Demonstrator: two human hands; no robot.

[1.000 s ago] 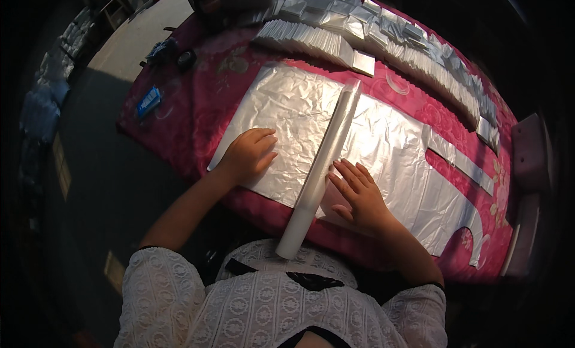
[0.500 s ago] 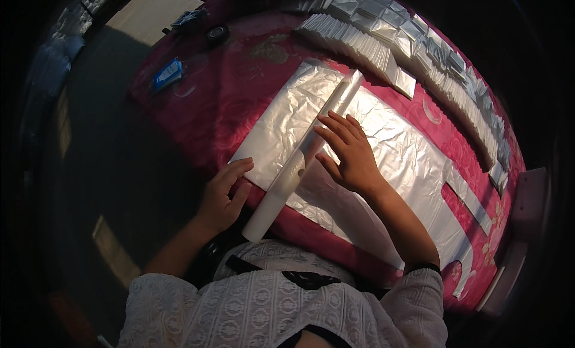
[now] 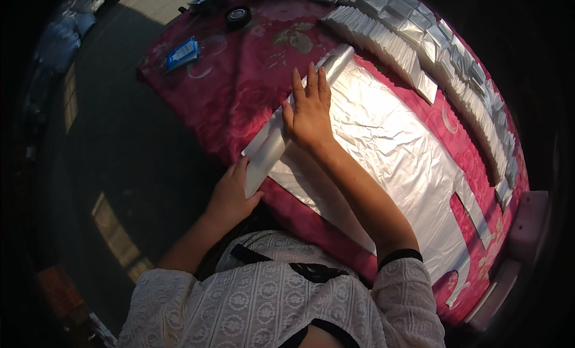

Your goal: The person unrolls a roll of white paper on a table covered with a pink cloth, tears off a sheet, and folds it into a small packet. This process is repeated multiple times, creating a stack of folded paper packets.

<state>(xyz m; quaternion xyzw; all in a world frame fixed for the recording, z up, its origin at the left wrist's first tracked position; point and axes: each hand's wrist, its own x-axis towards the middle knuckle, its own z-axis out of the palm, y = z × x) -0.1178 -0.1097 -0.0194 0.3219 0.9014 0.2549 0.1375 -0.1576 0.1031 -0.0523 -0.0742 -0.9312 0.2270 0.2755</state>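
A whitish tube (image 3: 264, 159) lies slantwise across the left end of a silvery, creased plastic bag sheet (image 3: 383, 150) on the table. My left hand (image 3: 230, 195) closes round the tube's near end, thumb on one side and fingers on the other. Pressed flat on its upper middle part is my right hand (image 3: 310, 114), fingers stretched out and spread slightly. A narrow strip of the sheet shows on the far left side of the tube. At its right end the sheet has cut-out handle shapes, like a shopping bag.
Long rows of folded silvery plastic packets (image 3: 413, 61) stand along the table's far right side. A blue packet (image 3: 182, 54), a black tape roll (image 3: 238, 17) and a dark item (image 3: 208, 1) sit at the far left. Pink flowered cloth (image 3: 239, 78) covers the table. A pinkish chair (image 3: 530, 219) stands at right.
The tube has moved left over the sheet toward its left end. My right hand has gone up and left and now lies flat on it. My left hand has taken hold of its near end.
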